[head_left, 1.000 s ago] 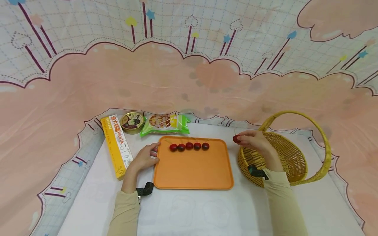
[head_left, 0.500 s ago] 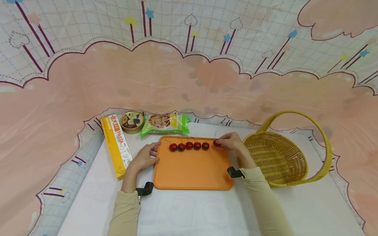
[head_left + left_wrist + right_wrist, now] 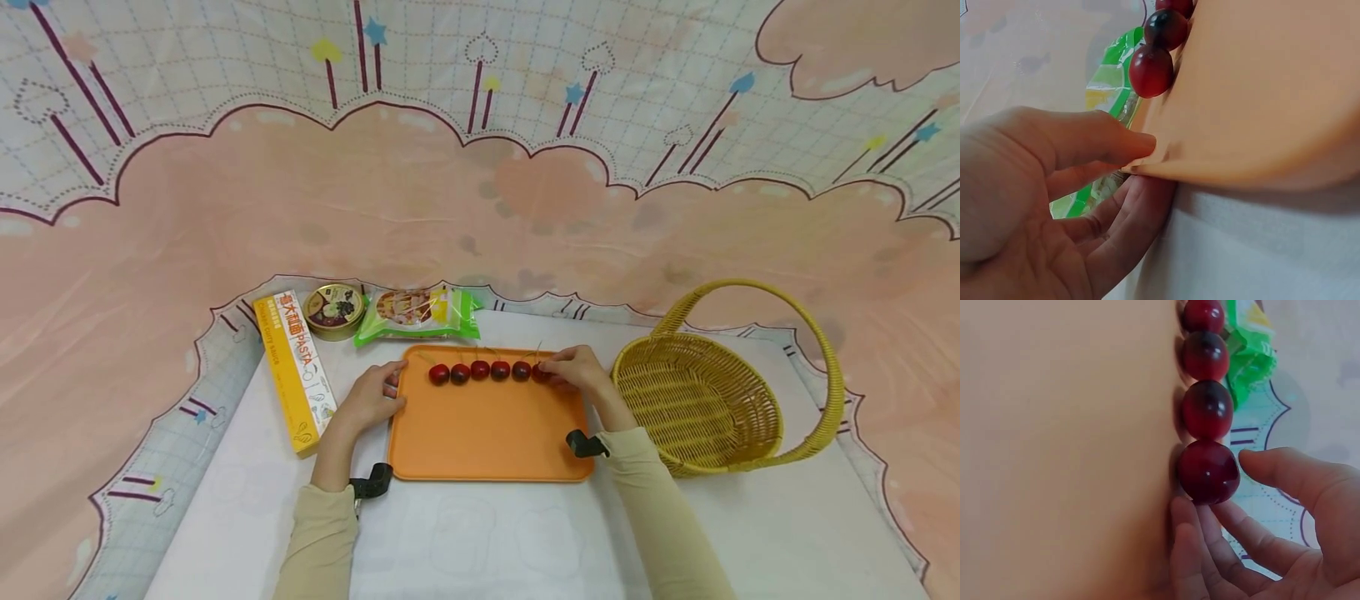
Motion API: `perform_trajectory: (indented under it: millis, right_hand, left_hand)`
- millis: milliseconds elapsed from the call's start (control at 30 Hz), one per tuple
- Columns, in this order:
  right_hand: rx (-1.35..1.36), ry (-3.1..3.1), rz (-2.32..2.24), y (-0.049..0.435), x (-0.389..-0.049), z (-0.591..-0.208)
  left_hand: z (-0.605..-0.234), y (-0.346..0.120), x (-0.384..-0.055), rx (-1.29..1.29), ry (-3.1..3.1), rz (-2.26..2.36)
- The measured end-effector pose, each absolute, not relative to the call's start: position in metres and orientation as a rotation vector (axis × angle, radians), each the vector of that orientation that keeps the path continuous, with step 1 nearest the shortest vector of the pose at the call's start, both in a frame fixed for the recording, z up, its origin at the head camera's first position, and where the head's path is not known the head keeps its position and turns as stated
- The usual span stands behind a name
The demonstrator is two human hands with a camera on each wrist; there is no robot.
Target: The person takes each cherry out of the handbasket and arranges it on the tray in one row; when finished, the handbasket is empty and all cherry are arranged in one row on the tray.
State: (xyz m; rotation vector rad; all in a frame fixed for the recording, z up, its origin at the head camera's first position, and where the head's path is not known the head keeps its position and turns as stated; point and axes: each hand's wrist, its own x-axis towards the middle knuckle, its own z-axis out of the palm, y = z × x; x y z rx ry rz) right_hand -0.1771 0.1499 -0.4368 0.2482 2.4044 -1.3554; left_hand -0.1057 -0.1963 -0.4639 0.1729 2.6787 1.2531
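Observation:
An orange tray (image 3: 491, 433) carries a row of several dark red cherries (image 3: 480, 370) with thin stems along its far side. My left hand (image 3: 372, 396) grips the tray's left rim. In the left wrist view its thumb (image 3: 1138, 145) lies over the rim and its fingers (image 3: 1138, 219) are underneath. At the row's right end, my right hand (image 3: 577, 369) holds the last cherry (image 3: 1209, 472), which sits against its neighbour on the tray. The right wrist view has the thumb (image 3: 1266, 465) at one side of that cherry and the fingertips (image 3: 1184, 509) at its near end.
A yellow wicker basket (image 3: 690, 408) with a tall handle stands right of the tray. Behind and left are a green snack bag (image 3: 417, 315), a round tin (image 3: 334, 312) and a yellow-and-white pasta box (image 3: 296, 371). A patterned cloth (image 3: 345, 200) rises behind.
My right hand has moved left from over the basket with the cherry and brought it to the row's right end on the tray. The left hand has stayed at the rim.

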Motion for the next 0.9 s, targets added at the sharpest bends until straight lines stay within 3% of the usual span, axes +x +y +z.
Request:
perform_trajectory:
  millis: [900]
  right_hand:
    - [0.202,2.386,-1.371,0.1519,-0.1769,-0.4401]
  left_hand:
    - [-0.4619,-0.1906,-0.1052,0.140,2.738,1.219]
